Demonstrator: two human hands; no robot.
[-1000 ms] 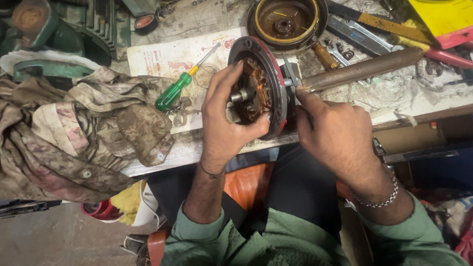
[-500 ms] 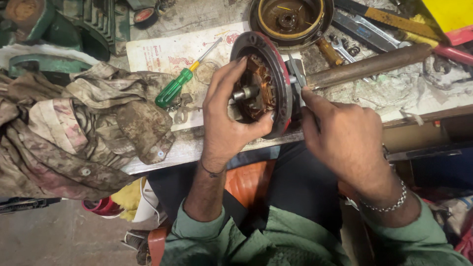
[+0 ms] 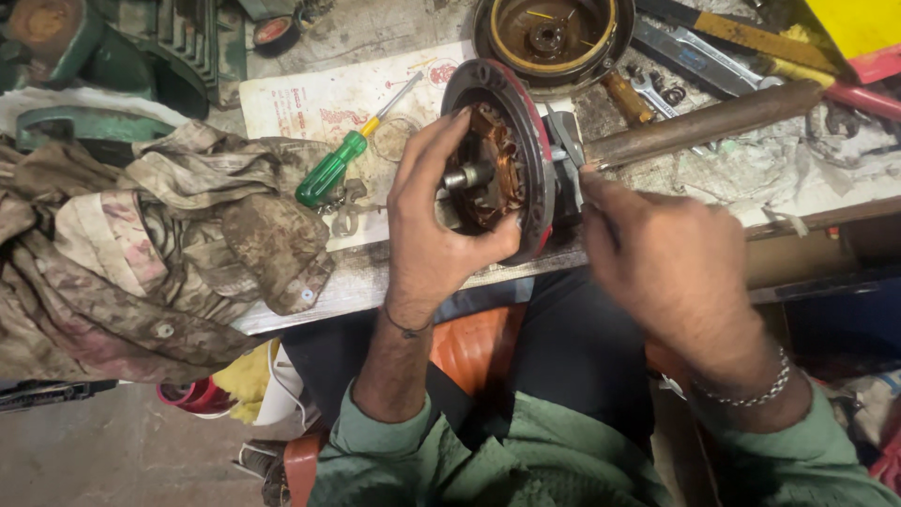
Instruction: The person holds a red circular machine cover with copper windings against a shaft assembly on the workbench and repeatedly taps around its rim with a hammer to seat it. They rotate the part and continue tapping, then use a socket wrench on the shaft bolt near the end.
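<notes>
A round electric motor (image 3: 511,122) with a red-rimmed housing, copper windings and a steel shaft stands on edge at the bench front. My left hand (image 3: 436,221) grips its open face, fingers curled over the rim and windings. My right hand (image 3: 662,258) presses against the motor's grey back side, fingertips pinched on a small part there; what they pinch is hidden. A long brown metal bar (image 3: 704,122) lies just behind my right hand.
A green-handled screwdriver (image 3: 338,164) lies on a printed paper sheet (image 3: 310,103). A dirty rag (image 3: 160,244) covers the left bench. A round rusty motor cover (image 3: 554,33) and spanners (image 3: 694,52) sit at the back. A yellow and red object (image 3: 859,33) is far right.
My view has shifted slightly, and both hands stay on the motor. My right fingers have moved a little along the motor's back.
</notes>
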